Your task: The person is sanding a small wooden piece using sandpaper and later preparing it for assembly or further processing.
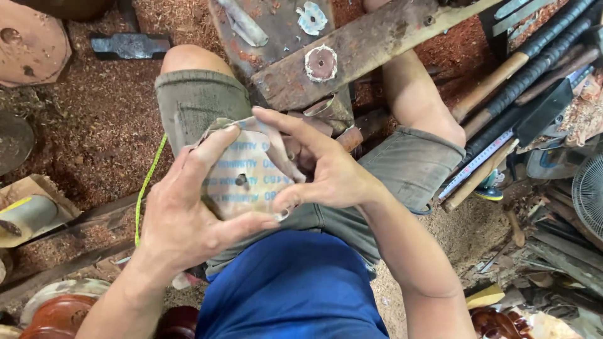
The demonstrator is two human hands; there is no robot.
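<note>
A worn round sheet of sandpaper (242,179), pale with blue print on its back and a small hole in the middle, is held above my lap. My left hand (188,210) grips its left side, thumb under the lower edge and fingers over the top. My right hand (317,166) pinches its right edge, fingers curled around a folded flap. Below it are my grey shorts (195,100) and blue shirt (295,282).
A wooden beam (370,47) carrying a round reddish disc (321,63) crosses in front of my knees. A hammer head (129,45) lies on the sawdust floor. Long-handled tools (534,59) and a ruler (477,164) lie at right; a fan (590,191) sits at the edge.
</note>
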